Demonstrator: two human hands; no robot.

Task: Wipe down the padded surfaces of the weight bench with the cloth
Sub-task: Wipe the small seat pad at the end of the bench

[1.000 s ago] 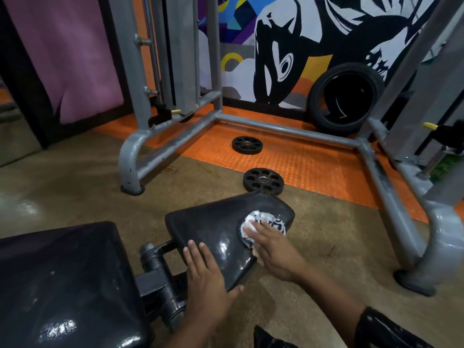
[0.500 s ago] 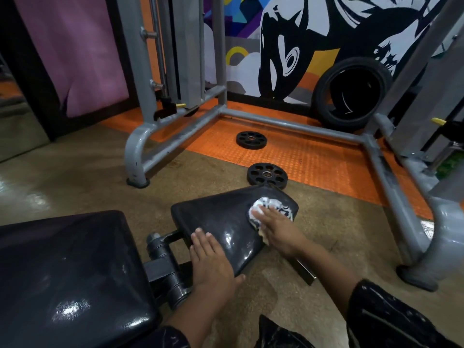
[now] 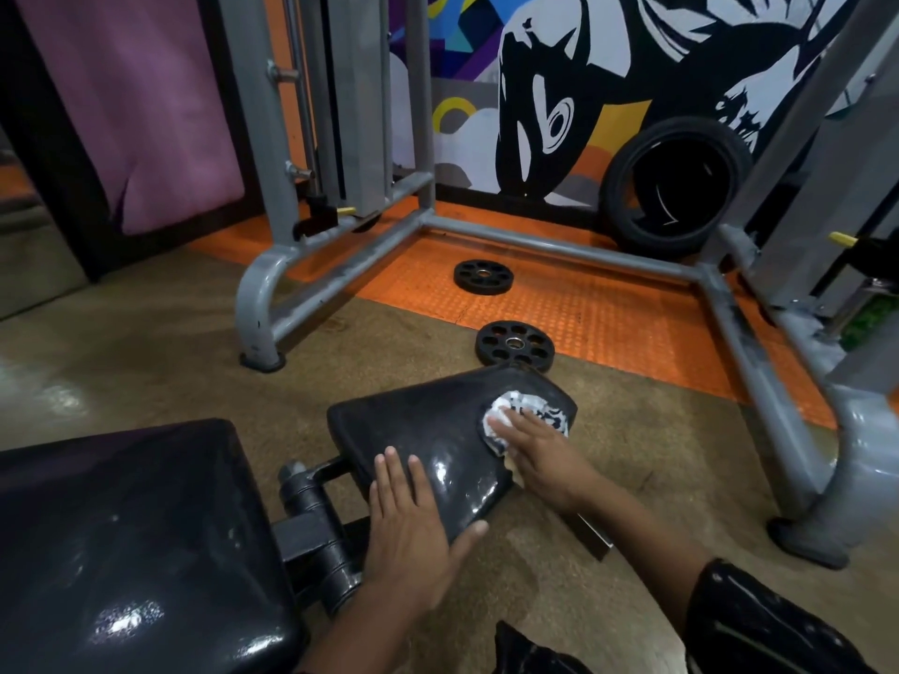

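Observation:
The bench's small black seat pad (image 3: 428,425) lies in the lower middle of the head view, glossy and wet-looking near its front edge. A white cloth with dark print (image 3: 528,411) is pressed on the pad's far right corner under my right hand (image 3: 540,459). My left hand (image 3: 413,532) rests flat on the pad's near edge, fingers spread, holding nothing. The large black back pad (image 3: 131,552) fills the lower left. A black hinge bracket (image 3: 316,522) joins the two pads.
Two black weight plates (image 3: 514,343) (image 3: 483,277) lie on the floor beyond the pad. A grey machine frame (image 3: 559,250) surrounds the orange mat. A black tyre (image 3: 676,187) leans on the mural wall. A frame foot (image 3: 807,542) stands at right.
The cloth under my right hand slid a little toward the pad's far right corner. My left hand stayed on the pad's near edge. The camera shifted slightly.

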